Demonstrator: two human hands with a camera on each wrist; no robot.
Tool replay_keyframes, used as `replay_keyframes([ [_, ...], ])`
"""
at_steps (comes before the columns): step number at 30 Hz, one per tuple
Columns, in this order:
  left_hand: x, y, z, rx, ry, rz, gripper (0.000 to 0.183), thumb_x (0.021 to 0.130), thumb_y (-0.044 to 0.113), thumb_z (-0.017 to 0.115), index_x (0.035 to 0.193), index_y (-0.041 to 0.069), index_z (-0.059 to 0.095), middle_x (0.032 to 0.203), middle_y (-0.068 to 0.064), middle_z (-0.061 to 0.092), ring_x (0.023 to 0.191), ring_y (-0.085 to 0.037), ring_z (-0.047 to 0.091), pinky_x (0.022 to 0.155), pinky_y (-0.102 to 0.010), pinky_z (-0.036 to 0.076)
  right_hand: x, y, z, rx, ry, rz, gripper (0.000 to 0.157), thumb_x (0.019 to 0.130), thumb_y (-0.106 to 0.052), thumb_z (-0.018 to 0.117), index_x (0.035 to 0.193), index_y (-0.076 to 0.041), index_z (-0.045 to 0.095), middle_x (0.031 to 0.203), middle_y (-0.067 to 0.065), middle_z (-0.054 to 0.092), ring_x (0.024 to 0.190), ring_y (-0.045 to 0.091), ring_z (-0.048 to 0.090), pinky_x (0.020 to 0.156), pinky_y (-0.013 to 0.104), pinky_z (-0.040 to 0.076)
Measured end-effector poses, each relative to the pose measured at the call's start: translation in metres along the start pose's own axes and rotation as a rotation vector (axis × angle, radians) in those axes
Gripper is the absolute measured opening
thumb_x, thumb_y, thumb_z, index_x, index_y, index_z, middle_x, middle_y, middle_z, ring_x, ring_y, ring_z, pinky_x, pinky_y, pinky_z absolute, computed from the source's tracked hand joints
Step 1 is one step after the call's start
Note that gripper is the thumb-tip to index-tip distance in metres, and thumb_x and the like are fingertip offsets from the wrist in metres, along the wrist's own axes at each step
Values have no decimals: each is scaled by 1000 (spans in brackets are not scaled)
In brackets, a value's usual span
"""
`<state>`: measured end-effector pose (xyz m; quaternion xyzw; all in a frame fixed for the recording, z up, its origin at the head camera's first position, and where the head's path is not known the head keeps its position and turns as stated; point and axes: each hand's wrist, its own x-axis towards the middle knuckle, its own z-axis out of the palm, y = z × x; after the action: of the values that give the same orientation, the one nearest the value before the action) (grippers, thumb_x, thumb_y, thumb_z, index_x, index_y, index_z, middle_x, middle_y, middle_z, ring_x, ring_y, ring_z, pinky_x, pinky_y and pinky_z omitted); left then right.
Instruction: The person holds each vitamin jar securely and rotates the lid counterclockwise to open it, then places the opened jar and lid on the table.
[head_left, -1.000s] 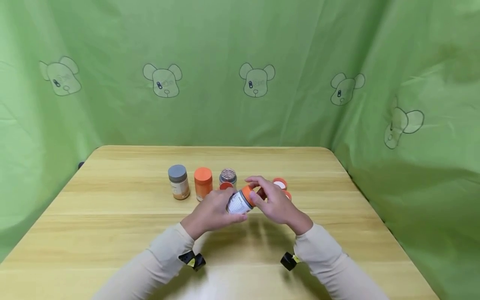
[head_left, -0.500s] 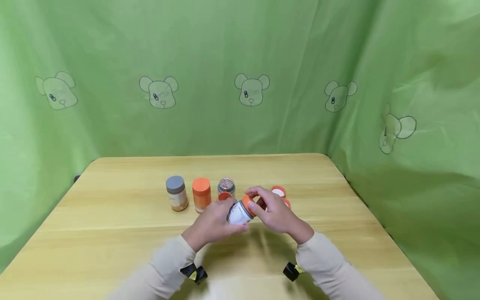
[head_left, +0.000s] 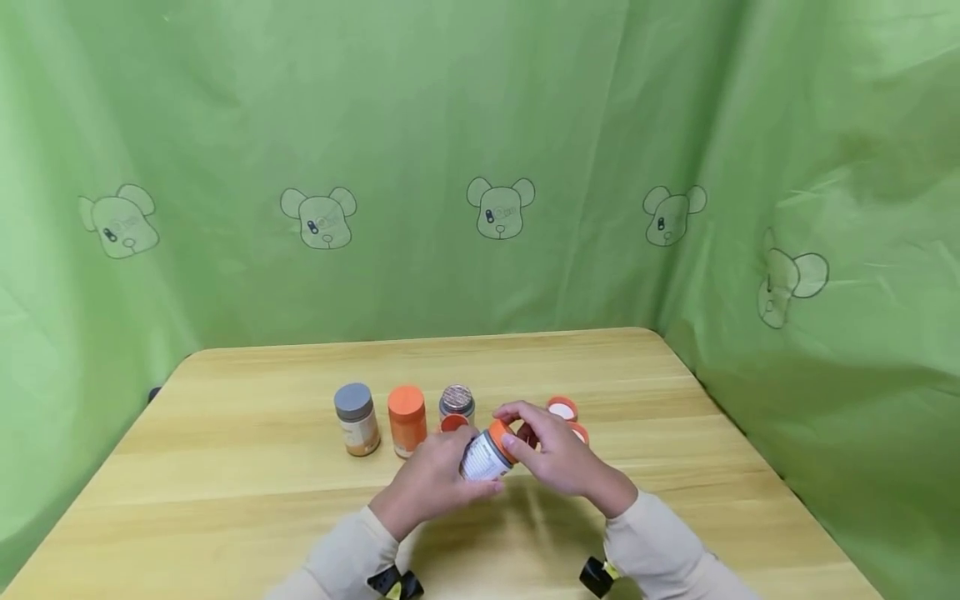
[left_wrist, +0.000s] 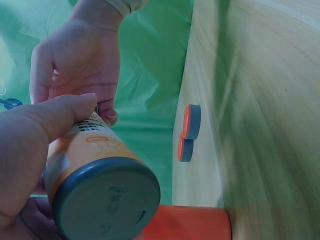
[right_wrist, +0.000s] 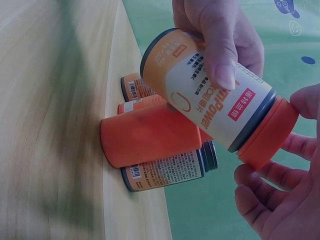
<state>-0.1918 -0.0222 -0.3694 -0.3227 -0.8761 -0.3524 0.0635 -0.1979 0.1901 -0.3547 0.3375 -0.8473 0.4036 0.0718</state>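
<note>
Green sheeting [head_left: 405, 100], creased and printed with outlined animal heads [head_left: 501, 218], enclosed the back and both sides. The pale wood-grain tabletop [head_left: 225, 492] had rounded far corners; soft shadows lay across its near part.

"What's readable?"
"Orange 'Power' on the held bottle [right_wrist: 200, 102], beside a red patch [right_wrist: 242, 104] of Chinese characters."
"And beyond that bottle?"
"A barcode [right_wrist: 135, 172] and small Chinese print on a dark-rimmed jar [right_wrist: 170, 172]."

Over a wooden table [head_left: 247, 517], the left hand [head_left: 431, 479] grips a tilted white-labelled jar [head_left: 482, 461] and the right hand [head_left: 561, 457] pinches its orange lid [head_left: 500, 437], while a grey-lidded jar [head_left: 358, 427], an orange jar [head_left: 407, 423] and a foil-topped jar [head_left: 457, 402] stand left of two caps [head_left: 562, 409].
</note>
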Motion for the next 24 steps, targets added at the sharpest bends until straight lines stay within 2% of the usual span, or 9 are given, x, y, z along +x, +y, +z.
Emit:
replay_keyframes([
  [5,-1,1,3,-34,28,6,46,75,37,83,102,7,60,81,1,59,66,-6,54,54,-19,45,1,0,-3,-24,-7,12,27,97,-18,56,120,-5,56,106,5,62,71,8,55,60,28,49],
  [9,-3,1,3,-42,38,2,48,75,40,82,101,7,60,81,2,58,66,-6,53,55,-19,45,2,0,-1,-29,-16,36,26,98,-22,57,118,-6,57,104,3,61,71,7,53,60,27,48],
  [17,-11,-2,5,-51,-5,-32,49,74,41,83,102,8,59,81,4,57,67,-5,53,55,-20,46,-5,0,9,-25,-11,28,25,97,-20,59,118,-7,57,103,2,61,69,6,53,58,26,49],
  [24,-2,-2,3,-32,-12,-19,51,75,41,82,105,8,58,82,3,57,68,-5,53,56,-20,46,-3,0,4,-56,5,27,27,96,-20,61,120,-9,57,104,-1,60,74,7,55,61,26,48],
])
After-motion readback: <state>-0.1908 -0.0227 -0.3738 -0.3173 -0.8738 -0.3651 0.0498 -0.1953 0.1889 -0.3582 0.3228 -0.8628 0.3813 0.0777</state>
